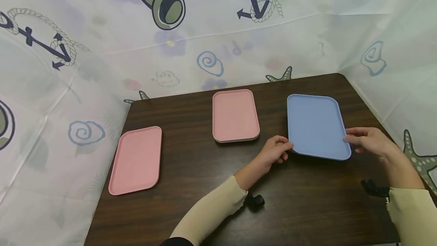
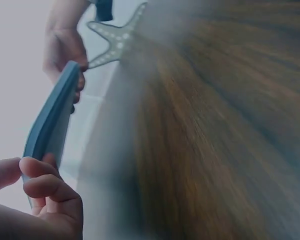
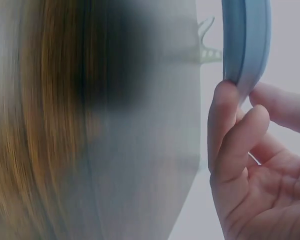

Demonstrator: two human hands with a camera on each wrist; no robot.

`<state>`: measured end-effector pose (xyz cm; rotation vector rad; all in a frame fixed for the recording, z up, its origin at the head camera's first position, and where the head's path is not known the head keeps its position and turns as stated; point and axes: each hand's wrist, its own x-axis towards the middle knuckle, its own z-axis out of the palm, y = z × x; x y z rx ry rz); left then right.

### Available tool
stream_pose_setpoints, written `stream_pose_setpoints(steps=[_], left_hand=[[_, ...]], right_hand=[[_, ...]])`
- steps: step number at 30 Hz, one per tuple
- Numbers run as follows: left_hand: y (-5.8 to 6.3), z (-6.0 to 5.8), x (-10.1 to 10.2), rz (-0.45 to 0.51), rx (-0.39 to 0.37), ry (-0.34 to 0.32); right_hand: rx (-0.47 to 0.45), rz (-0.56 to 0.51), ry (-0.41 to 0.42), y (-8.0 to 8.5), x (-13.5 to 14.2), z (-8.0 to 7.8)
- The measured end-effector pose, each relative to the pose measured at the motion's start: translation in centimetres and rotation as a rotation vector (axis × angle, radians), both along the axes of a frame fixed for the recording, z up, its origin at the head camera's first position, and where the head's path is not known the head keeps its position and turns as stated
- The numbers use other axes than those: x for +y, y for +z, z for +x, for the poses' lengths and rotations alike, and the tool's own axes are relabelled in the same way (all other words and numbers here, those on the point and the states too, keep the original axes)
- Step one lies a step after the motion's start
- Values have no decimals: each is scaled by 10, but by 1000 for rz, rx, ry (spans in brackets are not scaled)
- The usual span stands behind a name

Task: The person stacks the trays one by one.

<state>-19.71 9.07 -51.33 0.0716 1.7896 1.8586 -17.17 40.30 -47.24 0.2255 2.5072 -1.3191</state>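
A blue rectangular tray (image 1: 317, 126) with rounded corners is held between both hands at the right side of the table. My left hand (image 1: 274, 150) pinches its near left corner between thumb and fingers. On the opposite side, my right hand (image 1: 372, 141) grips the right edge near the front corner. In the left wrist view, the tray (image 2: 50, 117) appears edge-on, raised off the tabletop, with the right hand (image 2: 65, 52) at its far end. The right wrist view shows fingertips under the tray's rim (image 3: 246, 42) and the thumb on its other side.
A pink tray (image 1: 235, 115) lies at the back middle, with a paler edge beneath it. Another pink tray (image 1: 136, 160) lies at the left edge of the dark wood table (image 1: 191, 185). A patterned cloth (image 1: 205, 22) hangs behind and along both sides.
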Motion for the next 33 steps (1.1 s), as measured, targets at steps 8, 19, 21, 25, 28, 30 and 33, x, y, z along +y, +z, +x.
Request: stream_pose_setpoints(steps=[8,19,21,25,28,30,33], left_hand=[[18,22,-66,63,-2,-85],[15,65,-163,93,-8,-106],[15,71,-178,89,5,-97],[14,79,-203,79,23,-94],[11,83,-220,66,22,-95],[9,86,-229,60,19,-83],[5,91,-239,54,15,-50]], right_hand=[[-4,-131,66,7,-47,4],[-13,-275,188,4,-126,7],[-13,-295,198,1,-140,8],[-12,-335,208,-2,-164,11],[-25,-363,208,-5,-179,14],[-36,-374,210,-8,-187,15],[-44,-381,226,-13,-197,14]])
